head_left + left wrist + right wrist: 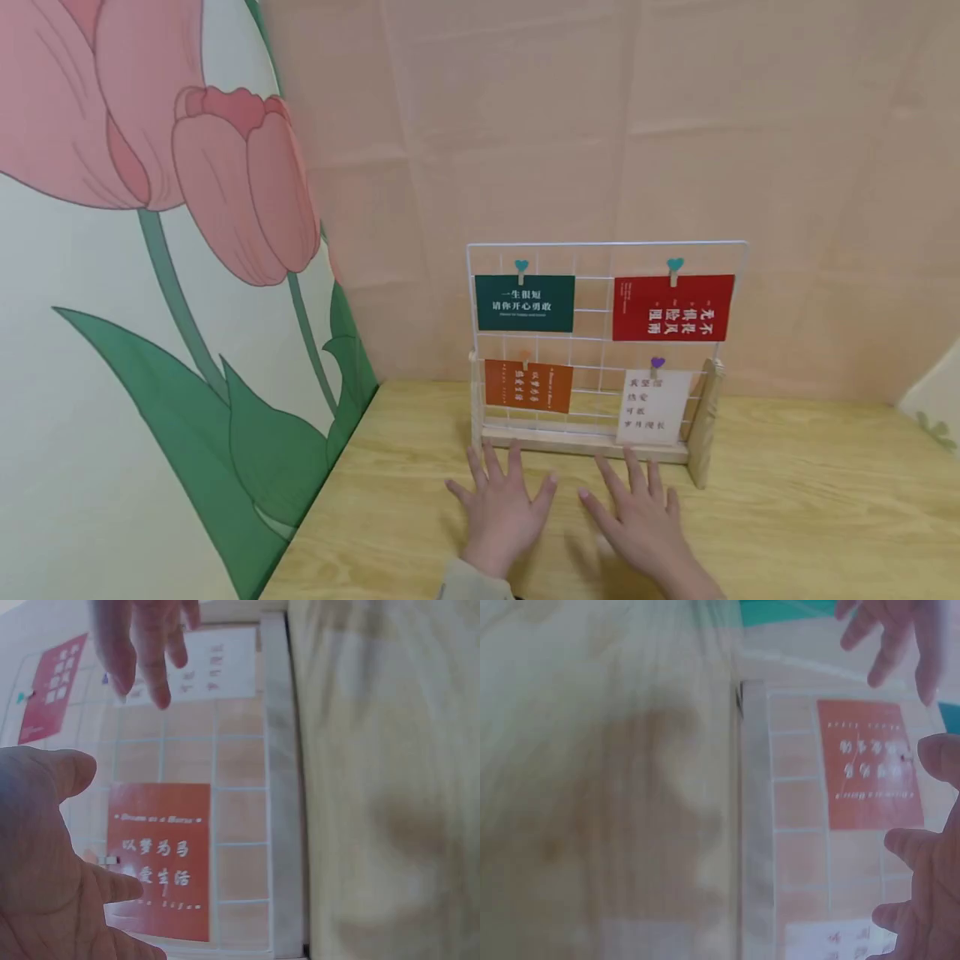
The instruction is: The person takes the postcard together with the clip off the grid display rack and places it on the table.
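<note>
Left hand point(501, 508) and right hand point(641, 515) both lie palm-down on the desk point(810, 517) with fingers straight and spread, each grip apart and holding nothing, fingertips just short of the wooden base point(581, 443) of the display rack. The white wire grid point(606, 333) stands upright on that base against the pink wall, directly ahead of both hands. Four cards are clipped to it: a green card point(525, 303) upper left, a red card point(672, 307) upper right, an orange card point(528, 385) lower left above the left hand, and a white card point(653, 407) lower right above the right hand.
</note>
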A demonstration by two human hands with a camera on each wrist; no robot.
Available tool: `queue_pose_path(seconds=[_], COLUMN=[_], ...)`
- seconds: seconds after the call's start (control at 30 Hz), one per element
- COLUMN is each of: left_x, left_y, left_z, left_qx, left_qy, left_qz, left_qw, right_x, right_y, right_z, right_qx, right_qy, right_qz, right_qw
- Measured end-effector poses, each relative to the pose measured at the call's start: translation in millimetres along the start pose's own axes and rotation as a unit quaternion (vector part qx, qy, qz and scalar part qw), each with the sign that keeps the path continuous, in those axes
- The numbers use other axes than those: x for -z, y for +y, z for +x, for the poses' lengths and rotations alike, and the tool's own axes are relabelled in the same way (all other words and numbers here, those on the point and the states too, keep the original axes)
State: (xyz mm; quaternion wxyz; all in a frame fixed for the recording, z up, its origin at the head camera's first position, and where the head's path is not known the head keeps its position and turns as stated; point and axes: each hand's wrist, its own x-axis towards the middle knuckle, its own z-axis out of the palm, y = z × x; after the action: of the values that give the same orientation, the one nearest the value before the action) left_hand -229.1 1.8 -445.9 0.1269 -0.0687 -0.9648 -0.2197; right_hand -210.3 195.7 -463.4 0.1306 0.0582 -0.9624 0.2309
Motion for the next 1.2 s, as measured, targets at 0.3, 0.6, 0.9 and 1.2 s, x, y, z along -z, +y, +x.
queue_pose_path(seconds=[0.3,0.6,0.9,1.2], left_x=[14.3,30.7,40.6,54.2], left_y=[0.4,0.6,4.2,5.9], left_z=[10.9,25.4,42.0,60.2], left_qx=[-0.006,-0.010,0.001,-0.003], left_qy=[0.019,0.042,0.037,0.048], left_qz=[-0.004,-0.003,0.002,0.001], left_qw=[0.9998,0.9991,0.9993,0.9989], right_x=[-2.4,17.5,43.1,67.2], right_y=[-3.5,-14.2,-40.2,-54.0], right_z=[15.6,43.5,66.4,87.3], right_qx=[0.035,0.074,0.074,0.070], right_qy=[0.032,0.069,0.054,0.038], right_qz=[-0.005,-0.009,-0.002,-0.011], right_qw=[0.999,0.995,0.996,0.997])
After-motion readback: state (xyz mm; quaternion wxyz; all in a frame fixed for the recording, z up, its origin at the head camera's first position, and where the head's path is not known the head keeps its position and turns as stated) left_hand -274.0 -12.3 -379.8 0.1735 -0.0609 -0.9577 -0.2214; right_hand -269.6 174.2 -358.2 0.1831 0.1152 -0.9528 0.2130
